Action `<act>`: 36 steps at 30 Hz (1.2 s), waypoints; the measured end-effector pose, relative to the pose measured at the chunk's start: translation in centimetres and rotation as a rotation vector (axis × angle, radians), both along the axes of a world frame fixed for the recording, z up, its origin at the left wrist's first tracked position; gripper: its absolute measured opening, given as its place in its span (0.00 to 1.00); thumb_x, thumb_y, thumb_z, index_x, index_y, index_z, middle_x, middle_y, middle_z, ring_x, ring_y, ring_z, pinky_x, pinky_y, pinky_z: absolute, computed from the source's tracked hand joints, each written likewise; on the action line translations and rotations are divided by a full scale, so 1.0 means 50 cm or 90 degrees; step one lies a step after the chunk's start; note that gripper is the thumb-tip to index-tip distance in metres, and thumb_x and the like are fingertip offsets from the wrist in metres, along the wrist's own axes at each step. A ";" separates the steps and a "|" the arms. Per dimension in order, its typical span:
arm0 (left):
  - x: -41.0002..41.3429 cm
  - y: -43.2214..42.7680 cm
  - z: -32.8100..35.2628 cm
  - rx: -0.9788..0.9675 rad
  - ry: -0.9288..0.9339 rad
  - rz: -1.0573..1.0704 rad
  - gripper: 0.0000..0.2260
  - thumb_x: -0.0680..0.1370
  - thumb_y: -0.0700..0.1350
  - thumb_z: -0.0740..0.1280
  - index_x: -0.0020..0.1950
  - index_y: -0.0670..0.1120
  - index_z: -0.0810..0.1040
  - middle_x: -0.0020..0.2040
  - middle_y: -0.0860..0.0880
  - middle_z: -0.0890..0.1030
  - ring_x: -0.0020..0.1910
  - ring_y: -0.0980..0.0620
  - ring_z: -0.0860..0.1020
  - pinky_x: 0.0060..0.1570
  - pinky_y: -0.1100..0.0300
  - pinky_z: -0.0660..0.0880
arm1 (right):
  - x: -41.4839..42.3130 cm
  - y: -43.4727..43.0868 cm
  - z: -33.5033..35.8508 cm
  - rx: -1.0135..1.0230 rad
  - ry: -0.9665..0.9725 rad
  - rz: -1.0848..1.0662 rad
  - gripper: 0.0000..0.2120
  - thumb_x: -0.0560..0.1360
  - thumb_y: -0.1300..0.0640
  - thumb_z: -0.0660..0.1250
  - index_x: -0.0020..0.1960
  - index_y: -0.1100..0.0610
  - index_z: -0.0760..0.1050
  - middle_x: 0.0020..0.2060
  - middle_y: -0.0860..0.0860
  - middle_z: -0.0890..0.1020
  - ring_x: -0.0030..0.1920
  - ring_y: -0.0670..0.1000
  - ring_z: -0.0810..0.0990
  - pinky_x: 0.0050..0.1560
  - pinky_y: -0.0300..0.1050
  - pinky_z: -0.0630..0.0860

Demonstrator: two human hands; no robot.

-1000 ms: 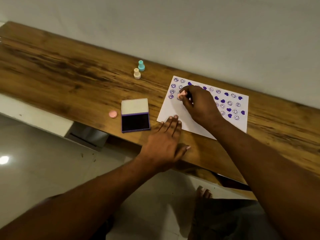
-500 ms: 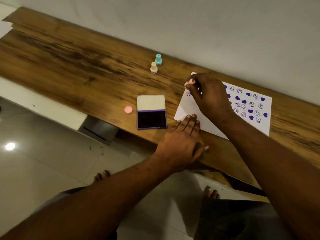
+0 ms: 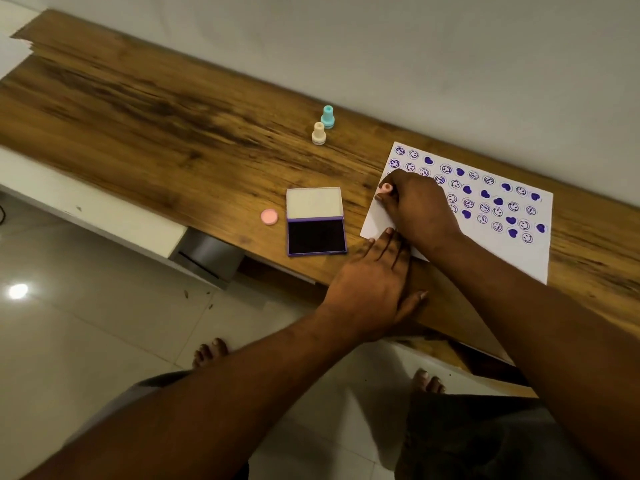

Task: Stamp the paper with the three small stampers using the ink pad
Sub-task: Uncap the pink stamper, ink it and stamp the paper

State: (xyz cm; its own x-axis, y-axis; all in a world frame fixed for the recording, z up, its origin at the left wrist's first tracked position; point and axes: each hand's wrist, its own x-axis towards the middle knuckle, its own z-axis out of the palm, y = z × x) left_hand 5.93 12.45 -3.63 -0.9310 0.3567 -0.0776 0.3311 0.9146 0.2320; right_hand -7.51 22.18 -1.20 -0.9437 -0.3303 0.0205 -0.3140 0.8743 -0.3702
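Right hand (image 3: pixel 419 209) curled around pink stamper (image 3: pixel 383 189), fingers closed on it, stamper pressed down at left edge of paper (image 3: pixel 381 223), base mostly hidden by fingers. Left hand (image 3: pixel 372 289) flat, palm down, fingers spread out straight, holding nothing, fingertips (image 3: pixel 389 232) resting on near-left corner of paper, thumb out to the side on wooden table (image 3: pixel 138 126). Paper lying flat on table, right of centre, covered in rows of purple smiley and heart prints (image 3: pixel 485 194); bare strip along near edge. Ink pad (image 3: pixel 316 235) open, just left of paper and apart from it, lid (image 3: pixel 314 202) folded back toward wall, dark pad surface exposed. Pink cap (image 3: pixel 269 216) lying flat just left of ink pad. Cream stamper (image 3: pixel 318 133) and teal stamper (image 3: pixel 327 117) upright, side by side, near wall (image 3: pixel 415 64), well apart from both hands. Bare feet (image 3: pixel 209 351) and tiled floor visible below table edge.
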 end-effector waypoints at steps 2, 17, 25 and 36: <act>0.003 -0.001 0.000 0.007 -0.009 -0.005 0.37 0.85 0.67 0.49 0.85 0.42 0.58 0.84 0.40 0.59 0.85 0.43 0.54 0.80 0.49 0.47 | 0.010 0.001 0.001 -0.010 -0.001 -0.011 0.15 0.85 0.50 0.62 0.66 0.56 0.79 0.61 0.56 0.83 0.60 0.57 0.81 0.57 0.46 0.72; 0.006 0.001 0.012 0.005 -0.026 0.004 0.37 0.85 0.67 0.47 0.86 0.42 0.52 0.86 0.41 0.53 0.86 0.45 0.50 0.81 0.50 0.43 | 0.006 0.032 0.009 -0.215 0.048 -0.022 0.11 0.82 0.48 0.68 0.57 0.54 0.83 0.48 0.47 0.86 0.46 0.45 0.82 0.51 0.43 0.77; 0.004 0.003 0.034 0.023 -0.032 0.003 0.37 0.86 0.66 0.47 0.87 0.44 0.48 0.87 0.44 0.47 0.86 0.47 0.45 0.82 0.49 0.43 | -0.040 0.073 0.013 -0.681 -0.169 -0.380 0.13 0.78 0.48 0.74 0.52 0.57 0.84 0.34 0.45 0.83 0.30 0.40 0.78 0.31 0.35 0.75; -0.015 -0.228 0.099 0.251 0.167 0.231 0.26 0.81 0.61 0.65 0.76 0.49 0.75 0.78 0.48 0.73 0.78 0.48 0.69 0.77 0.46 0.67 | -0.001 -0.030 0.045 -0.549 -0.145 -0.172 0.11 0.79 0.49 0.72 0.60 0.51 0.84 0.52 0.44 0.87 0.51 0.41 0.84 0.53 0.36 0.79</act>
State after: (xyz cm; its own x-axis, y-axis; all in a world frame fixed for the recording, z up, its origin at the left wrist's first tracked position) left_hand 5.20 1.05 1.33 -0.9689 -0.0326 0.2452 0.1057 0.8417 0.5294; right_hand -7.54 20.67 1.06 -0.9977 -0.0558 -0.0395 0.0208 0.3018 -0.9531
